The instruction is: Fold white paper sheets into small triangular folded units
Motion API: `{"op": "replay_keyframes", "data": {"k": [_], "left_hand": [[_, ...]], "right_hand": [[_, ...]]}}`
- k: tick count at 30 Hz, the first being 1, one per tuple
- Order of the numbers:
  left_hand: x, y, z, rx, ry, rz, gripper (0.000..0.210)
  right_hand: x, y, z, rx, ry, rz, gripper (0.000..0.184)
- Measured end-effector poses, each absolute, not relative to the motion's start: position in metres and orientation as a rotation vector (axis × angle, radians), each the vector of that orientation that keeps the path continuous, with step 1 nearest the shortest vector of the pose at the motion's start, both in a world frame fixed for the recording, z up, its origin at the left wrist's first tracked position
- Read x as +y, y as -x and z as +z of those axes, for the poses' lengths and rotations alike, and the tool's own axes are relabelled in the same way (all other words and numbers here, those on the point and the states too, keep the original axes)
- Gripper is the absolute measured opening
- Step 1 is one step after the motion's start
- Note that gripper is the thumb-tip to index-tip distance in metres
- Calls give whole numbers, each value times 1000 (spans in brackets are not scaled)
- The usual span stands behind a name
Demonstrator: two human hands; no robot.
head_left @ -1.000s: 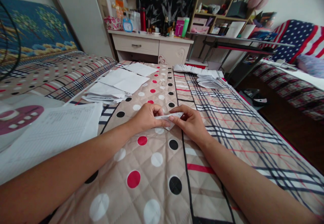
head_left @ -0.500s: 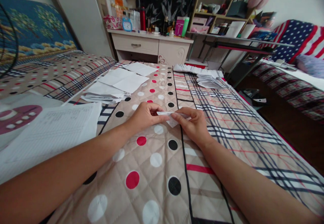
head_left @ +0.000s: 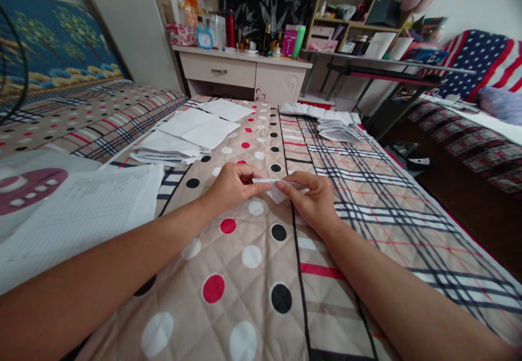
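Observation:
A small folded piece of white paper point(head_left: 278, 193) is held between my two hands, just above the quilted bedspread point(head_left: 253, 257). My left hand point(head_left: 234, 184) pinches its left end between thumb and fingers. At the right end, my right hand point(head_left: 312, 195) grips it, the thumb pressed on the near side. A lower flap of the paper hangs below the thumbs, with faint print on it. My fingers hide part of the far side.
White paper sheets point(head_left: 199, 127) lie in a loose pile ahead on the left. Printed sheets point(head_left: 89, 203) rest by my left forearm. Folded papers point(head_left: 338, 130) and a row of folded paper strips point(head_left: 302, 110) are at the far right. Beyond stands a dresser point(head_left: 236, 73).
Both hands keep their pinch on the folded paper, almost in the same place. The lower flap looks slightly shifted at the left thumb.

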State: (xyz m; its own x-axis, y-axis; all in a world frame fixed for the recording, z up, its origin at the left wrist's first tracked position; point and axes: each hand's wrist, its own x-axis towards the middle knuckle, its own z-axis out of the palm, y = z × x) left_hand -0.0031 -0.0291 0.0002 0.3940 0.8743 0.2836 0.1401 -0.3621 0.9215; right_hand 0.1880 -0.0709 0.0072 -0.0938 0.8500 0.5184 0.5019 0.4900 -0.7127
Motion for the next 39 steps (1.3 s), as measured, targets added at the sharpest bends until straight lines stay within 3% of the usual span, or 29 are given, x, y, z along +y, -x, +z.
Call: {"op": "replay_keyframes", "data": {"k": [15, 25, 31, 39], "left_hand": [[-32, 3, 5, 852, -1573, 997, 31], [-36, -8, 5, 775, -1629, 696, 25], [-35, -2, 6, 861, -1489, 943, 29], [-31, 1, 1, 930, -1341, 1125, 30]], "right_hand": [[-69, -186, 9, -1603, 1134, 650, 18], [-69, -177, 7, -1393, 1143, 822, 35], [-68, -177, 3, -1403, 1092, 1122, 40], [-69, -176, 4, -1541, 1205, 1077, 48]]}}
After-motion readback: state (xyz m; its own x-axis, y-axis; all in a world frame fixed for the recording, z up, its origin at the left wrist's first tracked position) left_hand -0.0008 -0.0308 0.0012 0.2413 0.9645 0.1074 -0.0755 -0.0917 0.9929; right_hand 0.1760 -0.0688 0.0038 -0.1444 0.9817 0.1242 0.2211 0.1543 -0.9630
